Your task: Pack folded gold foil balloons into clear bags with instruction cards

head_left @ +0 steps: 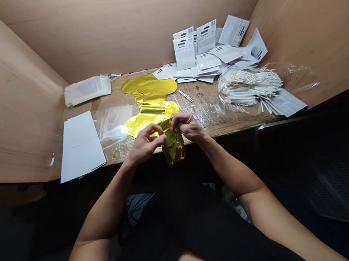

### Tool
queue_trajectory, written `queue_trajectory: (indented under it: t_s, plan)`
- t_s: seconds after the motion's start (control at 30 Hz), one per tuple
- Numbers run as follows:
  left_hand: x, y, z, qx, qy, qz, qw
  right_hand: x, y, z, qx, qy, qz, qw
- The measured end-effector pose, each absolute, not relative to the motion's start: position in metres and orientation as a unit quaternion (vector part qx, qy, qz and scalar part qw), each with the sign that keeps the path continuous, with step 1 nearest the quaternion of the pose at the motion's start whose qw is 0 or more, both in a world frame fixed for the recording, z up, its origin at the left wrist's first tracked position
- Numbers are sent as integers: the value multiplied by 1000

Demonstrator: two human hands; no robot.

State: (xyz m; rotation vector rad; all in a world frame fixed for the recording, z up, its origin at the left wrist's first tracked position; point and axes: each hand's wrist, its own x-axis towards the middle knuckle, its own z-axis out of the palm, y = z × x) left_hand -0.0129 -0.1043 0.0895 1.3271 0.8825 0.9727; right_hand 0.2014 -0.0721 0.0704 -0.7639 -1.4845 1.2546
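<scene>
My left hand [146, 144] and my right hand [189, 127] are together at the table's front edge, both closed. Between them hangs a folded gold foil balloon [174, 149], shiny and creased, dangling past the edge. My left fingertips pinch its upper left side, and my right fingers are curled over its top right corner. Just beyond my hands, flat gold foil balloons [149, 87] with rounded ends lie spread on the wooden table. A few thin white sticks [186, 96] lie to the right of that foil.
White printed packets [184, 52] are heaped at the back right. An open plastic bag of white sticks [250, 83] lies in front of them. On the left are clear sleeves [87, 89], a white paper stack [80, 144] and thin clear bags [117, 120]. Wooden panels [132, 23] enclose the table.
</scene>
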Motion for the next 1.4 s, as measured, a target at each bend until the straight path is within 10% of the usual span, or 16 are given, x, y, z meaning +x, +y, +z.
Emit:
queue_trajectory:
  t_s: [0.2,0.5,1.0,1.4]
  plan:
    - [-13,-116,75,581,419,495,492,197,-89,68,-361,-548,640,400]
    - [-24,-132,70,509,403,405,644,192,-109,63,-323,-518,690,389]
    - [-51,-143,90,801,335,305,391,199,-90,109,-312,-820,453,156]
    - [-315,-91,51,420,745,507,103,206,-91,67,-433,-672,522,296]
